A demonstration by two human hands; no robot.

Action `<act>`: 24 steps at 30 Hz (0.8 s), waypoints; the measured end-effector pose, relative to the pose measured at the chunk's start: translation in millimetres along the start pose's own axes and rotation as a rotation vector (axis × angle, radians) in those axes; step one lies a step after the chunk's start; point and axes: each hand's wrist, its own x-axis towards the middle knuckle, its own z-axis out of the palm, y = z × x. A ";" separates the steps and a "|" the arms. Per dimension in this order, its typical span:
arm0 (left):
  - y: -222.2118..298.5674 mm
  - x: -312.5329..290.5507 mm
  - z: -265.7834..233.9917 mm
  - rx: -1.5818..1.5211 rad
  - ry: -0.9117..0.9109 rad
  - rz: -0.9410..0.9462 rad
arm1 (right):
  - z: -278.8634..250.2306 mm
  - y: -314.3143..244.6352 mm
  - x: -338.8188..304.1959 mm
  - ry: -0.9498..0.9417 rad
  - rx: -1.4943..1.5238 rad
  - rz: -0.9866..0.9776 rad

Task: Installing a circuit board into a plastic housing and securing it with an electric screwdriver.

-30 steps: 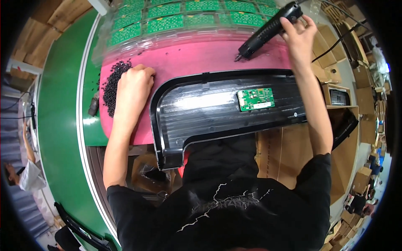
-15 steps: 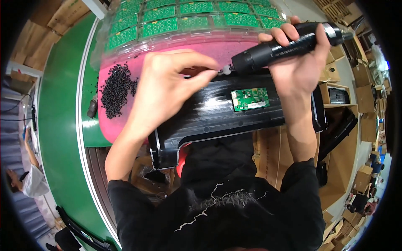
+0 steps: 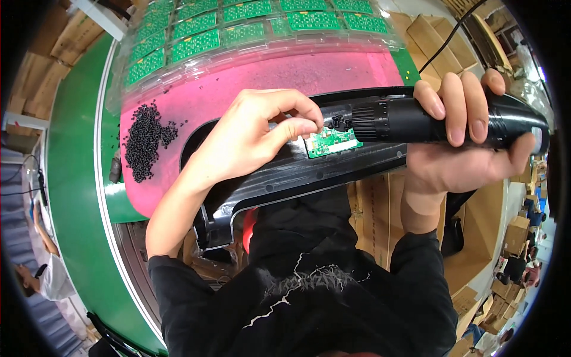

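My right hand (image 3: 452, 169) is wrapped around a black electric screwdriver (image 3: 404, 121), held almost level with its ribbed nose pointing left. A small clump of black screws (image 3: 340, 123) shows at that nose. Just left of the clump, the thumb and fingers of my left hand (image 3: 247, 134) are pinched together; whatever is between them is too small to make out. Below the nose lies a green circuit board (image 3: 334, 147), partly covered by the screws and driver. It rests inside a long black plastic housing (image 3: 279, 178) that lies across my lap and the table edge.
A heap of small black screws (image 3: 143, 143) sits on the pink mat (image 3: 285, 77). Behind it, clear plastic trays (image 3: 214, 52) hold rows of green boards. A dark cable (image 3: 452, 35) hangs at upper right above cardboard boxes (image 3: 431, 44). Another person (image 3: 53, 276) works far left.
The screwdriver has swung down and right, from tilted to nearly level, and its nose is now over the board. My left hand has followed, staying pinched beside the nose. The view has shifted slightly.
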 end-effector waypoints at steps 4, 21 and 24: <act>-0.5 0.4 3.4 0.180 0.044 0.203 | 1.6 6.5 -3.7 -0.045 -0.049 0.012; -6.6 0.6 12.7 0.396 0.101 0.370 | -18.3 14.4 -0.5 -0.389 -0.311 0.146; -7.0 0.5 10.8 0.435 0.251 0.425 | -35.6 11.9 -1.0 -0.370 -0.231 0.106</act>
